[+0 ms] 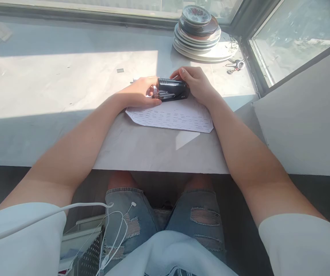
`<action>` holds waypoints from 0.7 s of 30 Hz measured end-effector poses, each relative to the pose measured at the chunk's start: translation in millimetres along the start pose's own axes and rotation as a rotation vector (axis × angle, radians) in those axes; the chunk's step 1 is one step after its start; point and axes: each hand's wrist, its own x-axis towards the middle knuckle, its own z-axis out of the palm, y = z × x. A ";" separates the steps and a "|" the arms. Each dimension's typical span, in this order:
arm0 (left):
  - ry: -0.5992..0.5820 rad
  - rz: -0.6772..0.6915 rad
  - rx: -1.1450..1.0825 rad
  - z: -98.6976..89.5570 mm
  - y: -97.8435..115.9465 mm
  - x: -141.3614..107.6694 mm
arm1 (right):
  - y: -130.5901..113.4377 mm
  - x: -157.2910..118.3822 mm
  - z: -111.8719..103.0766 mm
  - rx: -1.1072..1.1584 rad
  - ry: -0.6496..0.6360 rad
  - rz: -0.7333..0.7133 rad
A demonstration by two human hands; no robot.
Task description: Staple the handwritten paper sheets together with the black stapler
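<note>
A black stapler [173,89] rests over the far part of a lined sheet of paper [170,117] with cut corners. My left hand [140,92] grips the stapler's left end, fingers behind and thumb at the near side. At the opposite end, my right hand [197,85] is closed around the stapler, its thumb on top and its other fingers partly hidden behind. The paper lies flat on the pale table [119,149], its near edge turned towards me.
Stacked plates and small dishes [197,38] stand at the back right by the window. Keys [236,66] lie just right of them. A white cable [67,209] hangs over my left side, above a perforated basket [88,255]. A white wall panel [305,115] borders the table's right side.
</note>
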 end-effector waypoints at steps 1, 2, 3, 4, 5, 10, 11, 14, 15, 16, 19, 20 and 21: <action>-0.002 0.002 0.001 -0.4 1.2 -0.3 | 2.0 0.3 -0.3 0.014 0.008 -0.003; -0.004 0.003 0.003 -0.7 2.2 -0.5 | 3.8 0.7 -0.5 0.030 0.016 -0.011; -0.006 0.004 0.005 -1.1 2.9 -0.5 | 5.1 1.1 -0.7 0.043 0.022 -0.022; -0.011 0.003 0.008 -1.3 3.5 -0.5 | 5.8 1.4 -0.9 0.049 0.026 -0.031; -0.013 0.001 0.011 -1.5 3.9 -0.5 | 6.0 1.6 -1.2 0.047 0.026 -0.035; -0.024 -0.017 0.008 -2.0 5.4 -0.9 | 4.1 2.0 -2.6 0.013 0.004 -0.036; -0.027 -0.017 0.003 -2.0 5.4 -1.0 | 4.2 2.1 -2.8 0.021 0.002 -0.044; -0.026 -0.020 -0.009 -1.8 4.0 -0.5 | 5.1 2.7 -2.9 0.032 -0.003 -0.051; -0.020 -0.019 -0.011 -1.7 3.1 0.0 | 5.2 2.9 -2.9 0.025 -0.005 -0.046; -0.014 -0.016 -0.013 -1.6 2.3 0.7 | 5.1 3.1 -2.9 0.014 -0.008 -0.040; 0.002 0.004 -0.022 -1.6 0.3 2.9 | 3.5 3.6 -3.5 -0.009 -0.002 -0.037; 0.004 0.009 -0.028 -1.9 0.2 3.2 | 2.8 3.7 -3.9 -0.016 0.000 -0.044; 0.007 0.010 -0.034 -2.2 0.5 3.2 | 2.3 3.9 -4.4 -0.024 -0.002 -0.052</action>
